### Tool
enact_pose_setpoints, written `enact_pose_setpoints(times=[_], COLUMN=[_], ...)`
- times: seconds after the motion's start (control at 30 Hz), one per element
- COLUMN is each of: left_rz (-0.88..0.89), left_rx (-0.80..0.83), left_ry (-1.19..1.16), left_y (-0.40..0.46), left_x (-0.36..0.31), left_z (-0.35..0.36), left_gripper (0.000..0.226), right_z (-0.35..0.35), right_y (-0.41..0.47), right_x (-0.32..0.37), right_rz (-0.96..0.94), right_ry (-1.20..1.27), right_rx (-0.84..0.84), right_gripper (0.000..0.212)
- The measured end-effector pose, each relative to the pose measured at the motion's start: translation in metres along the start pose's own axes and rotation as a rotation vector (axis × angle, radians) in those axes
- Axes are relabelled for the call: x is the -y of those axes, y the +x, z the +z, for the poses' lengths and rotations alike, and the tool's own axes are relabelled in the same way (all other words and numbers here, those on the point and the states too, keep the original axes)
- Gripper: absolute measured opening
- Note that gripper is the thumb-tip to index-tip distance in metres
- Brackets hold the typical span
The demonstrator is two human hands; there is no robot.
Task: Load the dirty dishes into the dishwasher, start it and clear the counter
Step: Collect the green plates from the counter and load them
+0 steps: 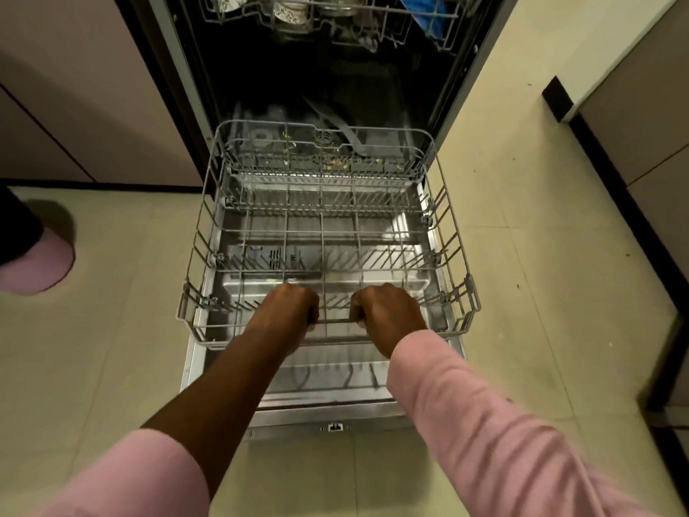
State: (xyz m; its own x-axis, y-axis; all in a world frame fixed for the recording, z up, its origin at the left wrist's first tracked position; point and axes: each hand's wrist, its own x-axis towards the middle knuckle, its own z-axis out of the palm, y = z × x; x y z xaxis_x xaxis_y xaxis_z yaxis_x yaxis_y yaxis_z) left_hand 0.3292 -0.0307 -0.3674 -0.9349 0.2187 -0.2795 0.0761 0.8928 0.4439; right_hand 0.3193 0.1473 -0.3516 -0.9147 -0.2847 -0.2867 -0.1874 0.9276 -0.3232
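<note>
The upper rack (335, 13) at 12 o'clock is cut off by the top edge. Its cups (289, 11) and blue item (421, 11) show only partly.

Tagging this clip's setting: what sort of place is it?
Most likely a home kitchen: an open dishwasher with its lower rack pulled out over the door, cups in the upper rack, cabinet fronts and a tiled floor.

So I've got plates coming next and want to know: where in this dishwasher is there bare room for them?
The lower rack on the open door looks bare from its back wall to the front rim, where the left hand and right hand grip. The upper rack is crowded with cups and something blue.
</note>
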Motion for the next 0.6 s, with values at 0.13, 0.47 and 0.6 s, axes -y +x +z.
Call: enact_pose_setpoints(times=[0.13,0.47,0.6], left_rz=[-0.022,0.016,0.006], left_rx=[-0.015,-0.289,-0.338], left_ry=[0.000,0.098,0.120], left_y=[-0.014,-0.088,-0.132], left_x=[0.002,-0.040,-0.068], left_z=[0.007,-0.070,-0.165], left_gripper=[0.021,0.037,0.040], right_z=[0.005,-0.081,-0.182], right_y=[-0.014,-0.075,-0.109], right_x=[0.000,0.058,0.100], right_rz=[0.002,-0.237,-0.389], right_ry=[-0.022,-0.074,-0.068], right_rx=[-0.029,-0.155,-0.216], right_gripper=[0.028,0.032,0.023])
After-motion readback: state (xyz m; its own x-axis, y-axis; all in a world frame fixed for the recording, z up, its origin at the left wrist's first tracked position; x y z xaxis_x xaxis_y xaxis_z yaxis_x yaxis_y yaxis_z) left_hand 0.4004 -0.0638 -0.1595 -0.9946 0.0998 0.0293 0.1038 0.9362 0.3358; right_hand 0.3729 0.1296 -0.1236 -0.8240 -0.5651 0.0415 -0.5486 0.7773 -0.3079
